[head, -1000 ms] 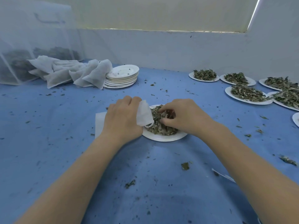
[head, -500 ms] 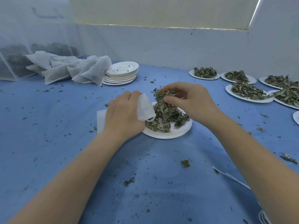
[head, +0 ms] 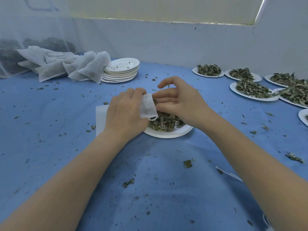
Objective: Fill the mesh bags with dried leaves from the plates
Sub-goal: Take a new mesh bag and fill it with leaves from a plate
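Both hands are right over the plate in the middle of the blue counter. The left hand grips a small white mesh bag, fingers curled round its mouth, the bag's body lying flat on the counter behind the wrist. The right hand is pressed up against that opening, fingers bent and pushing dried leaves in; its index finger arches up, free of everything. Whether it pinches a clump or just shoves it, I can't quite tell, since the fingertips are hidden at the bag's mouth. The rest of the leaves sit heaped on the plate under both hands.

Off to the far left, a pile of filled mesh bags leans against a stack of bare plates, touching its rim. Behind them hangs a sheer net sack with dark leaves inside. Along the right edge, a row of plates heaped with leaves waits well apart from the hands. Crumbs of leaf are scattered all across the counter.
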